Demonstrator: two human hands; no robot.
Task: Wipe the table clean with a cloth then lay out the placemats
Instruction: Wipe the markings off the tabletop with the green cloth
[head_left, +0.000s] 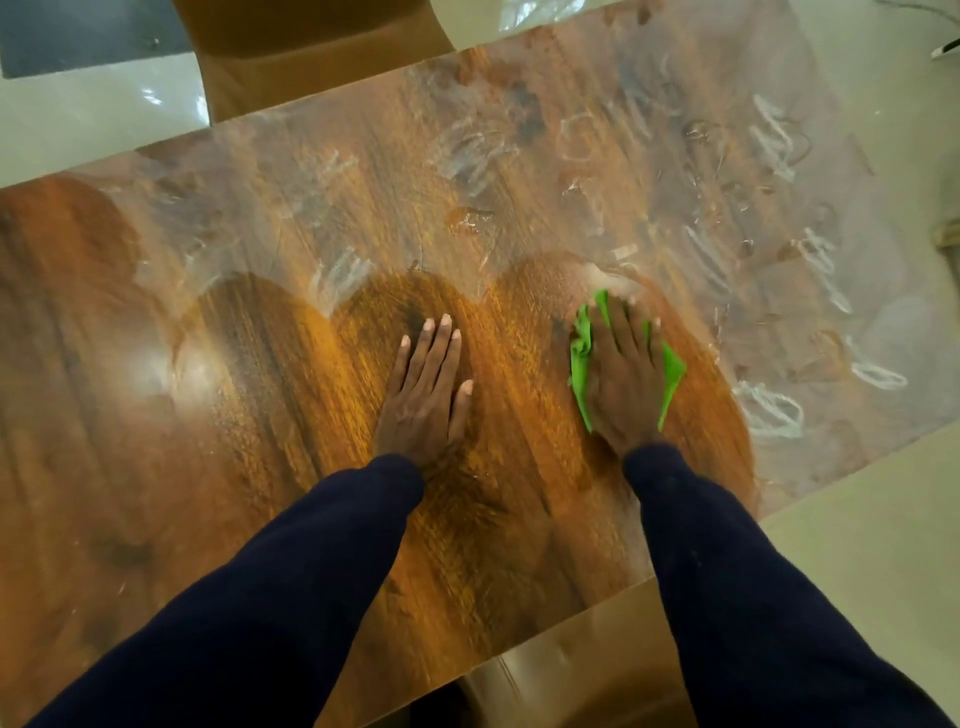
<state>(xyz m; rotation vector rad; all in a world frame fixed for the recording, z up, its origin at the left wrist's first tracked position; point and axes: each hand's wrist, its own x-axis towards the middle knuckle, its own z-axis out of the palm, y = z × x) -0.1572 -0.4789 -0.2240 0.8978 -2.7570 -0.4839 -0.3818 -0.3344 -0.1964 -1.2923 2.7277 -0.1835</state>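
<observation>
A glossy brown wooden table (249, 395) fills the view. Its far and right parts carry white smears and dusty film; the near part shows darker, clean arcs. My right hand (623, 374) presses flat on a bright green cloth (582, 358) at the edge of a wiped arc, fingers spread over it. My left hand (428, 384) lies flat and open on the bare wood to the left of the cloth, holding nothing. No placemats are in view.
A brown chair (311, 57) stands at the table's far side, and another chair back (582, 680) shows at the near edge. A small wet blotch (467, 218) sits mid-table. Pale floor tiles surround the table, with a dark mat (78, 36) at top left.
</observation>
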